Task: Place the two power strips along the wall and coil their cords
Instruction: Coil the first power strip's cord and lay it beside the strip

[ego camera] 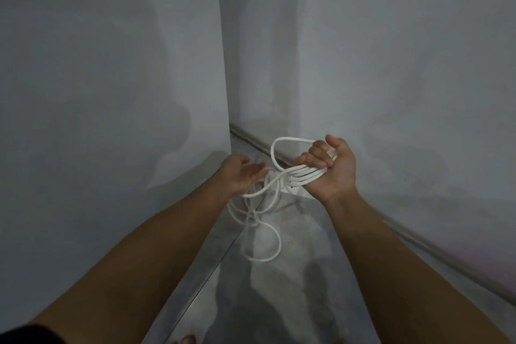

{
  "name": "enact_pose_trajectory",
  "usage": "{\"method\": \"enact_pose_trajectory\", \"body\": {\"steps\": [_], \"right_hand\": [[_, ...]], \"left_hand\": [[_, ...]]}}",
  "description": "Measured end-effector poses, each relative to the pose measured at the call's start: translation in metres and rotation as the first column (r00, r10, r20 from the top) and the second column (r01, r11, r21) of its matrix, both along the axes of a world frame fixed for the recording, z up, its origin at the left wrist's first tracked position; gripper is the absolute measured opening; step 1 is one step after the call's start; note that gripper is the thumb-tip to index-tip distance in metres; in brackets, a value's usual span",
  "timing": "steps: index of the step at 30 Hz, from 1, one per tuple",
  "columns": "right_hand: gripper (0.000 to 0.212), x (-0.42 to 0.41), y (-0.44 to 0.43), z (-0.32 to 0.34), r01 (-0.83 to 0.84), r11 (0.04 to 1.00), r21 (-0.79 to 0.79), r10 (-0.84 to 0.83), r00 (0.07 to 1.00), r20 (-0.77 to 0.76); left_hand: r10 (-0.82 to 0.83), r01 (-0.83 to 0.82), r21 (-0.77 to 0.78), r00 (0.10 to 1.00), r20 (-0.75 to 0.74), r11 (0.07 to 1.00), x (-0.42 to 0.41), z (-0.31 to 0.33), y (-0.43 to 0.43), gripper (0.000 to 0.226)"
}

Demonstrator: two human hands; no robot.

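A white cord [264, 227] hangs in loose loops over the grey floor, near a wall corner. My right hand [332, 169] is palm up, with its fingers closed over a bundle of several cord strands; one loop arches up to the left of its fingers. My left hand [241, 176] is beside the bundle, fingers stretched out and apart, with strands running just under it; a grip is not visible. A small white piece [291, 188] shows under the bundle, perhaps part of a power strip. No power strip is plainly visible.
A grey wall [111, 92] stands close on the left and another [391, 64] on the right, meeting in a corner ahead. A metal strip [418, 244] runs along the base of the right wall. My toes [185, 340] show at the bottom edge.
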State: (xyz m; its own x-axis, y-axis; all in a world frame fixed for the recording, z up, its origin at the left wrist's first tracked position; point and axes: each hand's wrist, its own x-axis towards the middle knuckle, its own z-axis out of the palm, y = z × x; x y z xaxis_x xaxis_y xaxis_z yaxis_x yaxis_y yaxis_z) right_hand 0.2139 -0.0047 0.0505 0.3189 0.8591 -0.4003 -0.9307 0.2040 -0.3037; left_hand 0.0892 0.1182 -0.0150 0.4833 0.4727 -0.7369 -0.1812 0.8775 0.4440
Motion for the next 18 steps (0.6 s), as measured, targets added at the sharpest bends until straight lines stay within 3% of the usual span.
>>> {"method": "enact_pose_trajectory", "body": {"steps": [1, 2, 3, 5, 7, 8, 11, 14, 16, 18], "right_hand": [[0.033, 0.005, -0.001, 0.004, -0.023, 1.0, 0.013, 0.022, 0.999, 0.036], [0.036, 0.01, -0.002, 0.008, -0.026, 0.999, 0.026, 0.024, 0.998, 0.064], [0.039, 0.015, -0.004, 0.012, -0.002, 0.999, 0.033, 0.0, 0.997, 0.08], [0.041, 0.025, -0.009, 0.016, 0.087, 0.996, 0.022, -0.088, 0.993, 0.076], [0.04, 0.032, -0.015, 0.02, 0.163, 0.987, 0.0, -0.162, 0.985, 0.064], [0.04, 0.035, -0.018, 0.022, 0.184, 0.983, -0.008, -0.183, 0.981, 0.059], [0.041, 0.04, -0.025, 0.027, 0.192, 0.981, -0.012, -0.191, 0.98, 0.05], [0.042, 0.046, -0.029, 0.032, 0.198, 0.98, -0.005, -0.197, 0.979, 0.06], [0.043, 0.052, -0.03, 0.036, 0.207, 0.978, -0.002, -0.206, 0.976, 0.073], [0.043, 0.054, -0.032, 0.037, 0.181, 0.983, 0.021, -0.182, 0.979, 0.094]], "left_hand": [[-0.12, 0.134, 0.166, 0.989, -0.091, 0.977, -0.003, -0.003, 0.0, 0.021], [-0.243, 0.314, 0.351, 0.942, -0.233, 0.882, -0.008, -0.007, -0.004, 0.02], [-0.335, 0.504, 0.495, 0.856, -0.393, 0.708, -0.014, -0.014, -0.01, 0.022], [-0.38, 0.768, 0.594, 0.637, -0.671, 0.24, -0.026, -0.026, -0.024, 0.048], [-0.326, 0.795, 0.572, 0.496, -0.805, -0.201, -0.033, -0.038, -0.033, 0.069], [-0.264, 0.761, 0.55, 0.483, -0.835, -0.346, -0.033, -0.042, -0.034, 0.069], [-0.093, 0.689, 0.542, 0.574, -0.813, -0.481, -0.024, -0.041, -0.026, 0.048], [0.153, 0.564, 0.458, 0.729, -0.668, -0.687, -0.01, -0.045, -0.003, 0.035], [0.23, 0.633, 0.372, 0.665, -0.711, -0.678, -0.009, -0.05, 0.01, 0.043], [0.164, 0.712, 0.361, 0.553, -0.817, -0.603, -0.016, -0.059, 0.019, 0.056]]}}
